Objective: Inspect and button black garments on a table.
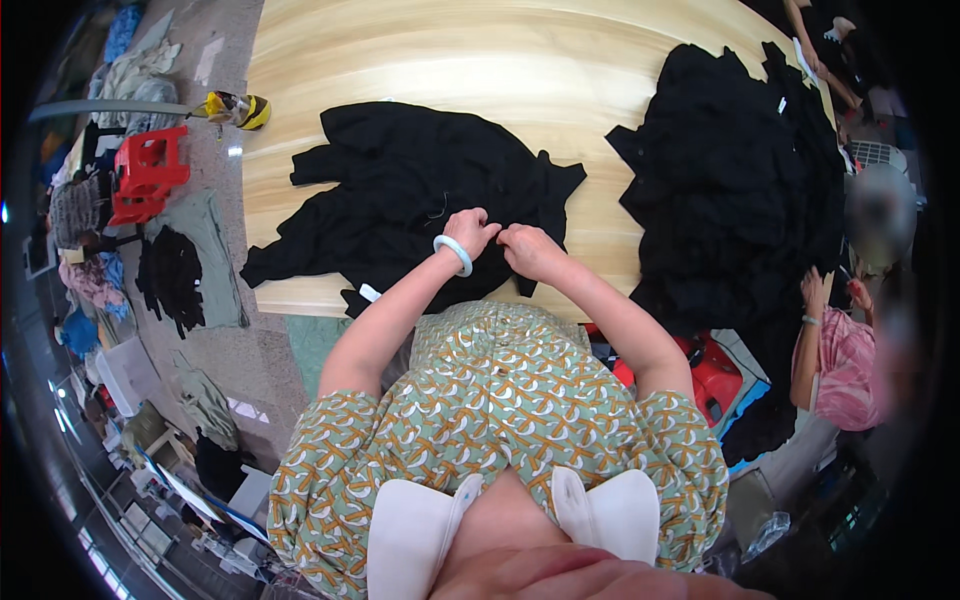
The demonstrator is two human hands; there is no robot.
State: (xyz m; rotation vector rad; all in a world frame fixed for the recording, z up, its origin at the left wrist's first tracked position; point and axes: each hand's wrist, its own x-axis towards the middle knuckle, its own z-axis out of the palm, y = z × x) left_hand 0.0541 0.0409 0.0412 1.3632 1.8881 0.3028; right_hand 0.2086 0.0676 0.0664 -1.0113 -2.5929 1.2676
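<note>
Spread over the table in front of me is a black garment [400, 170], its sleeve-like parts reaching left. My left hand [471, 232], with a pale bangle [453, 254] on the wrist, is closed with its fingertips pinching the cloth near the garment's near edge. Just to the right, my right hand [528, 250] is closed in a similar pinch on the same cloth. The two hands nearly meet. Whatever finer detail lies between the fingertips is too small to make out. A thin pale thread [438, 208] lies on the fabric beyond my left hand.
A pile of black garments [725, 190] covers the table's right side. The pale wooden table [420, 60] ends at the left near a yellow-and-black wrapped pole end [238, 110]. Red stools [150, 172] stand on the floor. At the right, another person's hand [812, 290] touches the pile.
</note>
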